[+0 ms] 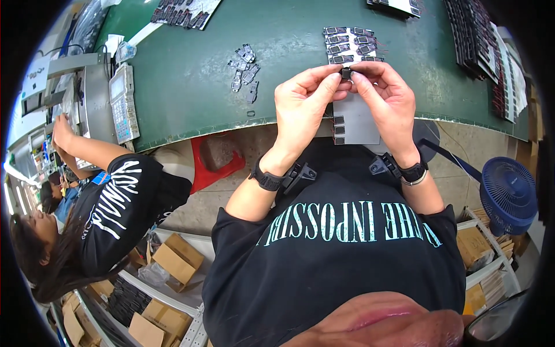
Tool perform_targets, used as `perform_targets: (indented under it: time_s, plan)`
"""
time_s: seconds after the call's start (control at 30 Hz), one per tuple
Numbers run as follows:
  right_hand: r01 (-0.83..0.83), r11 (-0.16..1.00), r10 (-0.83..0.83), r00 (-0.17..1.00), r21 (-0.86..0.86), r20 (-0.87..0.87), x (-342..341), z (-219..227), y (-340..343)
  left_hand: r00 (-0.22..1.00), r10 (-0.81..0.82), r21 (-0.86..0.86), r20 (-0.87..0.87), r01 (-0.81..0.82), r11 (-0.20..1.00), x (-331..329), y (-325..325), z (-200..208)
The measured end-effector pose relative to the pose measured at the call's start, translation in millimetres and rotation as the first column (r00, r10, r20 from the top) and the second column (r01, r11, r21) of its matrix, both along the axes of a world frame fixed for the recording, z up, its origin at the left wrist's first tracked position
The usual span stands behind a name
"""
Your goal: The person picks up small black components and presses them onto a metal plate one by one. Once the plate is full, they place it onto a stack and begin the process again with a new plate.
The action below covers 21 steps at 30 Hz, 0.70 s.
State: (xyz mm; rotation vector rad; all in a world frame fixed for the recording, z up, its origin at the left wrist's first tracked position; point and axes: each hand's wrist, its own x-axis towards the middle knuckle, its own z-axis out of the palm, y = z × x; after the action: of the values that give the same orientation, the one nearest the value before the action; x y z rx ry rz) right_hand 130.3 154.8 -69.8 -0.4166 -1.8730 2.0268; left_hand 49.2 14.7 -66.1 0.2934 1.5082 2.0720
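Black plastic-looking part point(346, 73) pinched at fingertips of both hands, over green table point(185, 87). Left hand point(302, 101): thumb and forefinger gripping one side. Right hand point(388, 95): same, opposite side. Grey plate point(361, 118) just below — reaches past table's near edge. Part small, likely to slip or twist; best keep thumbs level, pressure light and even — fingers hide finer detail.

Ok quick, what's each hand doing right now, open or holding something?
Left hand: closed, pinching a small black blocky part from its left.
Right hand: closed, pinching that same part from its right.
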Motion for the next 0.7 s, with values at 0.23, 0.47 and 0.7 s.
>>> perform_targets:
  time_s: [0.23, 0.47, 0.7]
  plan:
    - [0.025, 0.974, -0.033, 0.999, 0.226, 0.03, 0.7, 2.8, 1.2, 1.0, -0.013, -0.016, 0.007, 0.013, 1.0, -1.9, -0.4, 1.2]
    - [0.062, 0.93, -0.066, 0.998, 0.362, 0.001, -2.7, 8.3, -0.5, 1.0, -0.02, -0.027, 0.003, 0.02, 0.999, -4.4, -3.0, 1.3]
    - [-0.004, 0.94, -0.015, 0.998, 0.341, 0.053, -5.9, 4.7, 1.4, 0.999, -0.023, -0.013, 0.042, 0.024, 1.0, -8.3, -6.6, 0.6]
